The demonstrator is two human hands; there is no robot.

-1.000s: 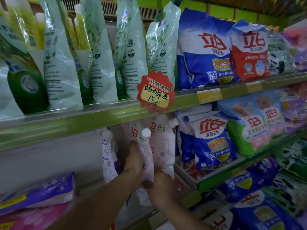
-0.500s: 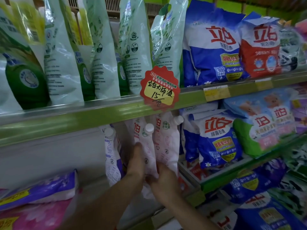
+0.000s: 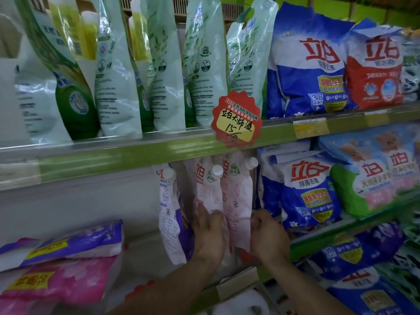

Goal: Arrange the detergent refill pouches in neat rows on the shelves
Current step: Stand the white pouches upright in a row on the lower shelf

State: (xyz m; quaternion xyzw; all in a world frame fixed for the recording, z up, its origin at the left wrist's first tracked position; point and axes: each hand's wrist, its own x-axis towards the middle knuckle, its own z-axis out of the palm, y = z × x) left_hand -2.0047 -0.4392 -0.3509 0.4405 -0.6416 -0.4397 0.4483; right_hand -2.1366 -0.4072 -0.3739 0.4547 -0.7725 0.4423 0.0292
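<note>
here, left hand (image 3: pixel 208 233) grips one pink pouch (image 3: pixel 208 189); right hand (image 3: pixel 268 235) pinches its neighbour (image 3: pixel 237 201).

A red scalloped price tag (image 3: pixel 236 120) with a yellow handwritten panel is clipped to the green front rail of the upper shelf. To its right, a yellow label strip (image 3: pixel 311 127) sits on the same rail. Blue-and-white powder bags (image 3: pixel 305 64) and a red-and-white bag (image 3: pixel 375 67) stand on the upper shelf at right. Lower left, a purple pack (image 3: pixel 75 242) lies atop a pink pack (image 3: pixel 61 283).
</note>
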